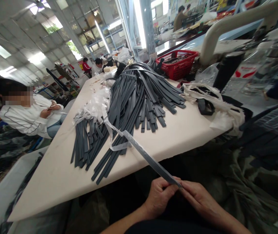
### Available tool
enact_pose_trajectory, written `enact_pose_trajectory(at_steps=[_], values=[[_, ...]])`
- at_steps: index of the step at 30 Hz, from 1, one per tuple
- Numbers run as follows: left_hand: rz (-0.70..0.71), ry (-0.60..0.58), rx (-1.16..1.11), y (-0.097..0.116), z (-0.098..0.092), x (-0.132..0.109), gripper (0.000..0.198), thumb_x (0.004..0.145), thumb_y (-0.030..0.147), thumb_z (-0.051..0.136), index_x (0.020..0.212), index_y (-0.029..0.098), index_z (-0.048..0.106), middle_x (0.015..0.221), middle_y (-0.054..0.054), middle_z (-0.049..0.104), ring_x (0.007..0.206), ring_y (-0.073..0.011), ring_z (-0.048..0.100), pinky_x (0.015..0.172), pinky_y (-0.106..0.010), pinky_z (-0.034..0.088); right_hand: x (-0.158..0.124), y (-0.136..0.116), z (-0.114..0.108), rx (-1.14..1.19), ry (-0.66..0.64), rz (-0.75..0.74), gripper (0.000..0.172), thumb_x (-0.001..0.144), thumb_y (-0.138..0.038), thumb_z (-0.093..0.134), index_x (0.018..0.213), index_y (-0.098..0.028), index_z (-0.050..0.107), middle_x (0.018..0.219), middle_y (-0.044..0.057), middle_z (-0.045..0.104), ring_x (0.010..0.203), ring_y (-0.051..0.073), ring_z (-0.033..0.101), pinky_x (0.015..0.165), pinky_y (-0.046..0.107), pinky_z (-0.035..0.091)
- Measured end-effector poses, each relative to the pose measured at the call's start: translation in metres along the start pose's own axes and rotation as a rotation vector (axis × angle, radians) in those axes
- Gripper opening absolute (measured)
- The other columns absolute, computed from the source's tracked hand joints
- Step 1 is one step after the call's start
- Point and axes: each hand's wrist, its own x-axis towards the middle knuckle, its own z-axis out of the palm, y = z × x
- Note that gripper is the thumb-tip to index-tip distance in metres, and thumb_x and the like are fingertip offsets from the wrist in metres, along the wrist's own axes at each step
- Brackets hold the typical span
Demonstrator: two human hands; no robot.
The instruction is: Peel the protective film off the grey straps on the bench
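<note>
Two bare hands are seen at the bottom centre of the frame, brought together at the near end of one dark grey strip. By the left hand the strip is pinched, its thumb laid along the tip and its fingers curled closed beneath. By the right hand the same tip is nipped between closed fingers, just beside the left thumb. The strip is long, flat and narrow, with a smooth, faintly sheened face; it is stretched up and leftward across the edge of a smooth, cream-coloured table, and its far end is met by a crinkled, translucent ribbon at the centre of the frame. Beyond it, a large sheaf of dark strips is fanned over the table, square-cut ends spread toward the lower left and the right. Against its left side a crumpled heap of translucent film is piled. At the right, a frayed off-white cloth is bunched around a black, angular loop. Farther back, a red lattice-walled plastic basket is filled with dark pieces, and at the left a person in a white jacket is seated
</note>
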Motion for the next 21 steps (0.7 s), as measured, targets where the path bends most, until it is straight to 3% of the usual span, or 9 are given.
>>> enact_pose_trajectory(at_steps=[3, 6, 9, 13, 17, 21], values=[[0.036, 0.034, 0.038, 0.004, -0.003, 0.000, 0.026, 0.085, 0.042, 0.067, 0.096, 0.022, 0.080, 0.110, -0.009, 0.075, 0.102, -0.0253, 0.067, 0.096, -0.037, 0.050, -0.001, 0.001, 0.000, 0.005, 0.008, -0.040, 0.044, 0.099, -0.053, 0.040, 0.093, -0.021, 0.070, 0.079, 0.004, 0.066, 0.072, 0.020, 0.062, 0.069, 0.028, 0.052], [0.050, 0.065, 0.068, 0.005, -0.010, -0.002, 0.025, 0.085, 0.041, 0.066, 0.097, 0.023, 0.079, 0.111, -0.009, 0.075, 0.104, -0.0255, 0.067, 0.097, -0.038, 0.050, -0.021, 0.026, 0.003, -0.025, -0.022, 0.009, 0.042, 0.100, -0.050, 0.040, 0.089, -0.021, 0.069, 0.074, 0.003, 0.065, 0.065, 0.017, 0.061, 0.062, 0.024, 0.049], [0.035, 0.004, 0.098, -0.001, -0.009, -0.003, 0.025, 0.084, 0.042, 0.068, 0.096, 0.023, 0.080, 0.110, -0.008, 0.076, 0.104, -0.0257, 0.068, 0.097, -0.038, 0.050, -0.036, 0.041, 0.007, -0.048, -0.011, 0.040, 0.047, 0.101, -0.052, 0.037, 0.082, -0.020, 0.067, 0.070, 0.003, 0.065, 0.062, 0.016, 0.060, 0.059, 0.022, 0.048], [0.073, -0.139, 0.127, -0.005, 0.001, 0.001, 0.030, 0.085, 0.045, 0.066, 0.099, 0.022, 0.079, 0.110, -0.009, 0.076, 0.101, -0.0243, 0.069, 0.095, -0.035, 0.051, -0.026, 0.026, 0.008, -0.031, 0.043, -0.054, 0.046, 0.100, -0.051, 0.038, 0.086, -0.021, 0.068, 0.072, 0.004, 0.066, 0.064, 0.018, 0.062, 0.062, 0.023, 0.051], [0.145, -0.117, 0.189, 0.002, 0.001, 0.003, 0.030, 0.087, 0.045, 0.064, 0.100, 0.024, 0.079, 0.111, -0.008, 0.076, 0.103, -0.0235, 0.069, 0.096, -0.035, 0.050, -0.026, 0.024, 0.001, -0.011, 0.079, -0.065, 0.037, 0.098, -0.048, 0.045, 0.101, -0.024, 0.073, 0.087, 0.006, 0.072, 0.080, 0.023, 0.069, 0.074, 0.027, 0.056], [0.145, -0.112, 0.194, -0.001, -0.001, 0.001, 0.029, 0.086, 0.045, 0.065, 0.101, 0.024, 0.079, 0.112, -0.008, 0.075, 0.103, -0.0239, 0.069, 0.097, -0.035, 0.051, -0.046, 0.048, -0.001, -0.057, 0.088, -0.037, 0.038, 0.096, -0.051, 0.048, 0.087, -0.026, 0.076, 0.070, 0.004, 0.071, 0.061, 0.020, 0.068, 0.060, 0.023, 0.056]])
